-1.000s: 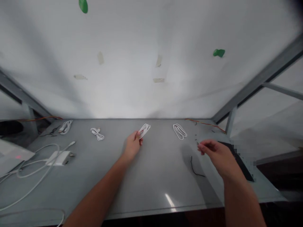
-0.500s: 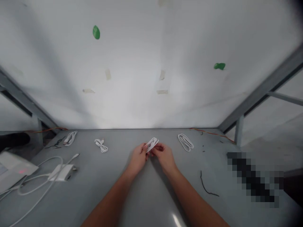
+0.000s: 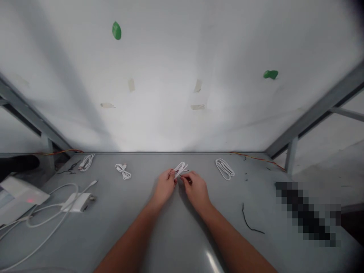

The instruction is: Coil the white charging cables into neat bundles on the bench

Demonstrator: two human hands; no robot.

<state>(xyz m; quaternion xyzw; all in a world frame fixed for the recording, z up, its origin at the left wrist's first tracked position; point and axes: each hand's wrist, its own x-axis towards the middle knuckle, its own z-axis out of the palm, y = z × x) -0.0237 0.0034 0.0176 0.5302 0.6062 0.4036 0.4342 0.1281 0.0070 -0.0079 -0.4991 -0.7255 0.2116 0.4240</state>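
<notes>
A small coiled white cable (image 3: 180, 168) is held just above the grey table (image 3: 176, 231) near its far middle. My left hand (image 3: 165, 186) grips the coil's near end from the left. My right hand (image 3: 196, 188) pinches the same coil from the right, fingertips touching it beside the left hand's. Part of the coil is hidden by my fingers.
Other coiled white cables lie along the back edge: one at the right (image 3: 224, 168), one left of centre (image 3: 123, 171), one far left (image 3: 86, 162). A white charger with loose cord (image 3: 76, 201) sits at the left. A black tie (image 3: 250, 223) lies at the right near a blurred dark object (image 3: 307, 212).
My right hand came in from the right side of the table and took hold of the coil beside my left hand. The view shifted slightly.
</notes>
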